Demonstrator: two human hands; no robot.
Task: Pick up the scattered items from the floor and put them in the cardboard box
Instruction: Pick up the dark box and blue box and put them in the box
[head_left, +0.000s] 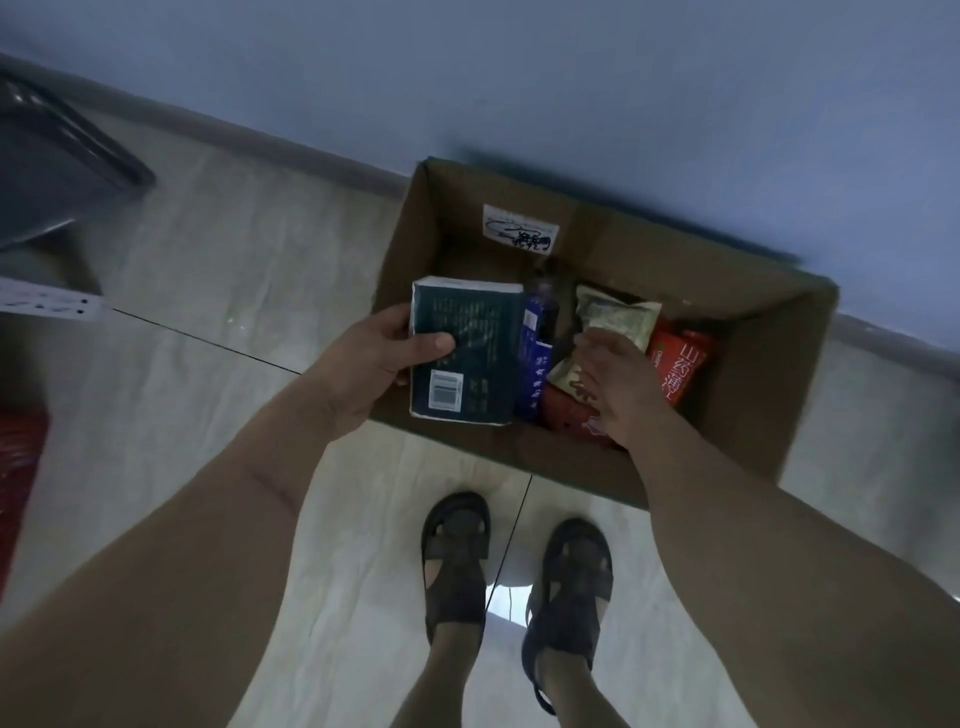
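Observation:
An open cardboard box (758, 364) stands on the tiled floor against the blue wall. My left hand (374, 358) grips a dark green book (467, 353) by its left edge, thumb on the back cover, over the left part of the box. My right hand (618, 384) reaches into the box with fingers spread and relaxed, touching a beige snack packet (618, 317). Beside it lie a red-orange packet (680, 364), a blue packet (535, 374) and a dark bottle (545, 301). A red packet under my right hand is mostly hidden.
My two feet in dark sandals (457, 561) stand just before the box. A dark tray-like object (47, 171) sits at the far left, a white power strip (47, 304) below it, and something red (21, 467) at the left edge.

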